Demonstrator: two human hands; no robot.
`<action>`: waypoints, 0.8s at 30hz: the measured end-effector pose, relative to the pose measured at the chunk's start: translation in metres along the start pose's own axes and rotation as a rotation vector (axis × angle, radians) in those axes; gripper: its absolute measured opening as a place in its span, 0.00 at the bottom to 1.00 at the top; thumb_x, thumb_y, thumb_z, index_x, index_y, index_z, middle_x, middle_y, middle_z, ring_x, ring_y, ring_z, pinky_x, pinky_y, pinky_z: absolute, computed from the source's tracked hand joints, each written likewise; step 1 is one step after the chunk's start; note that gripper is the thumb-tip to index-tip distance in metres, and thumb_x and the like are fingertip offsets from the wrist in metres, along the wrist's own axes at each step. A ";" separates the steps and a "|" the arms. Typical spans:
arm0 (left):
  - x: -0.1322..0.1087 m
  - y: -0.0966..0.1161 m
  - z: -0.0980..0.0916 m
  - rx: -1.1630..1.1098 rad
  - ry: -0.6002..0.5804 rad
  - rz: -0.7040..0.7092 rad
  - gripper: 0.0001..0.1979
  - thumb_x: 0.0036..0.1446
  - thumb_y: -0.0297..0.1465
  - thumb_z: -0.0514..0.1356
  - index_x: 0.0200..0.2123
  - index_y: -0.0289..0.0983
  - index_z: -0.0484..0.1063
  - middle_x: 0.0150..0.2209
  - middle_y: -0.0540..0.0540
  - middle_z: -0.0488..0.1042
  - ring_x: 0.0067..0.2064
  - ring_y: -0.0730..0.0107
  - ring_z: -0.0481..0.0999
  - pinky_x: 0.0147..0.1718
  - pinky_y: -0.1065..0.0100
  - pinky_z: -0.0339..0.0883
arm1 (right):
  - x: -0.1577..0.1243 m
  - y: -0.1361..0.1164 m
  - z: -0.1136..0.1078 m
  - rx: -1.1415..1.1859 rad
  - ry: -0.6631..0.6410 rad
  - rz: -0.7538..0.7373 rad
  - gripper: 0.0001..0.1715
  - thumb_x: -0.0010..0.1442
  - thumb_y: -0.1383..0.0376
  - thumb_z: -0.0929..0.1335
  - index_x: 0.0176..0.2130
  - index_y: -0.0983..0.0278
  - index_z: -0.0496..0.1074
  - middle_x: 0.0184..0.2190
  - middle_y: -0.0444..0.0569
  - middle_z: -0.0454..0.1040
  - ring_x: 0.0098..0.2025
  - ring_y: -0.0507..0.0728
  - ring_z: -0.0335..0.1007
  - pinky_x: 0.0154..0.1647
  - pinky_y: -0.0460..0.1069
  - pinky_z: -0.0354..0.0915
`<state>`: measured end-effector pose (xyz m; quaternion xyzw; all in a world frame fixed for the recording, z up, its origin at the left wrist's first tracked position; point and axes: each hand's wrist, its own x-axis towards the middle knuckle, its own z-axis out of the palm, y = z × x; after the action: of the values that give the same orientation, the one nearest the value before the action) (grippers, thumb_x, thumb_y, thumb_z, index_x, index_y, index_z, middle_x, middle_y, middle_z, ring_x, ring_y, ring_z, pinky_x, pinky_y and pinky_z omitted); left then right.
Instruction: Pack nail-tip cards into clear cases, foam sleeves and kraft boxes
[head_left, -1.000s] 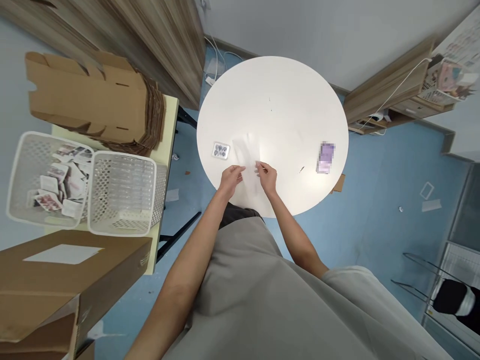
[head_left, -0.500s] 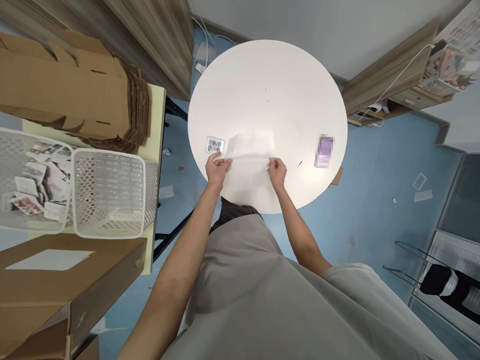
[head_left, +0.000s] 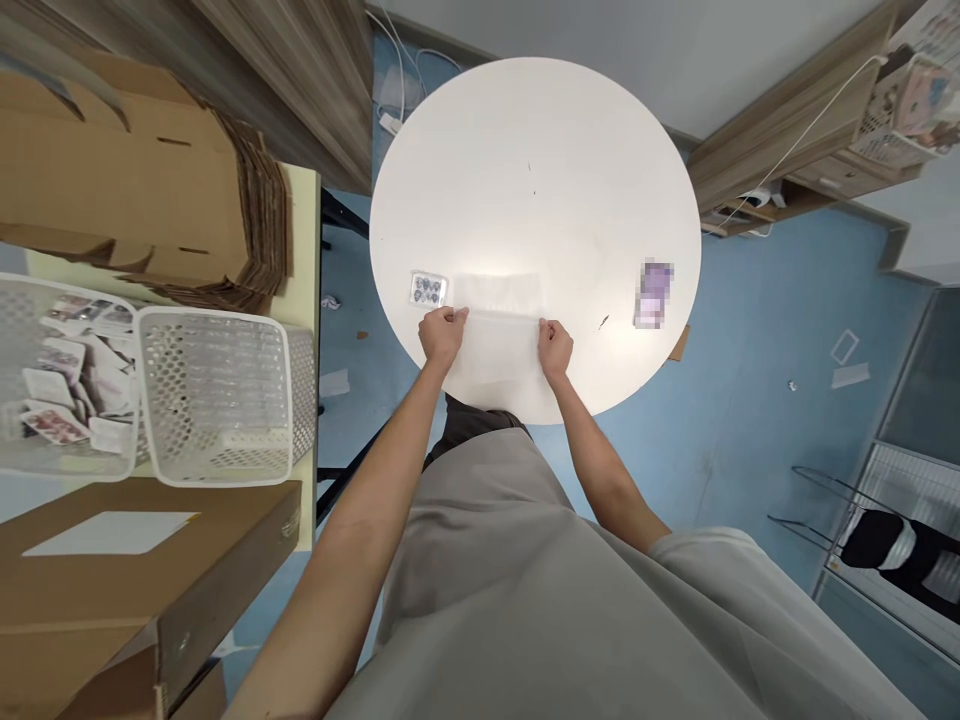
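A translucent whitish sheet (head_left: pixel 501 345), perhaps a plastic bag or wrap, lies over the near part of the round white table (head_left: pixel 540 150). My left hand (head_left: pixel 442 335) pinches its left edge, and my right hand (head_left: pixel 555 348) pinches the right edge at about the same height. Between them a crease runs straight across the sheet. Just beyond my left hand lies a small clear case (head_left: pixel 428 289) with several dark drop-shaped pieces in it.
A blurred purple object (head_left: pixel 655 295) lies at the table's right side. On the left, a pale yellow table (head_left: pixel 304 260) bears stacked flat cardboard (head_left: pixel 135 170), a white basket (head_left: pixel 217 390) of clear packs and another basket (head_left: pixel 75 380) of small packages. Below is a large cardboard box (head_left: pixel 150 570).
The far part of the sheet, raised a little before, now lies flatter on the table. My left fingers have closed in on its edge; the view has shifted slightly.
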<state>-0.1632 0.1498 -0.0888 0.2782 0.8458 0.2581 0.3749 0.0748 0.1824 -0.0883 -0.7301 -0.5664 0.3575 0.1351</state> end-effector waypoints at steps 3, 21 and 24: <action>0.019 -0.005 -0.023 0.152 0.004 0.192 0.12 0.69 0.38 0.65 0.49 0.39 0.82 0.52 0.37 0.84 0.56 0.47 0.81 0.61 0.51 0.73 | 0.004 0.002 0.000 0.010 0.026 0.008 0.28 0.80 0.46 0.60 0.31 0.57 0.63 0.24 0.39 0.60 0.29 0.55 0.57 0.33 0.50 0.56; 0.035 -0.037 -0.059 0.357 -0.282 0.542 0.40 0.58 0.26 0.65 0.74 0.34 0.66 0.72 0.30 0.68 0.75 0.33 0.63 0.77 0.37 0.58 | -0.030 0.023 -0.020 -0.022 -0.046 0.142 0.19 0.68 0.51 0.72 0.51 0.60 0.74 0.40 0.50 0.84 0.43 0.62 0.81 0.48 0.53 0.71; 0.008 -0.030 -0.048 0.365 -0.353 0.673 0.42 0.61 0.27 0.62 0.78 0.32 0.59 0.75 0.30 0.65 0.77 0.37 0.61 0.79 0.39 0.54 | -0.041 0.026 -0.020 -0.032 -0.067 0.189 0.14 0.67 0.53 0.73 0.46 0.59 0.74 0.41 0.50 0.84 0.43 0.61 0.81 0.47 0.53 0.71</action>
<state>-0.2131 0.1227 -0.0844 0.6408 0.6624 0.1602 0.3536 0.1034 0.1400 -0.0745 -0.7699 -0.5049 0.3839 0.0698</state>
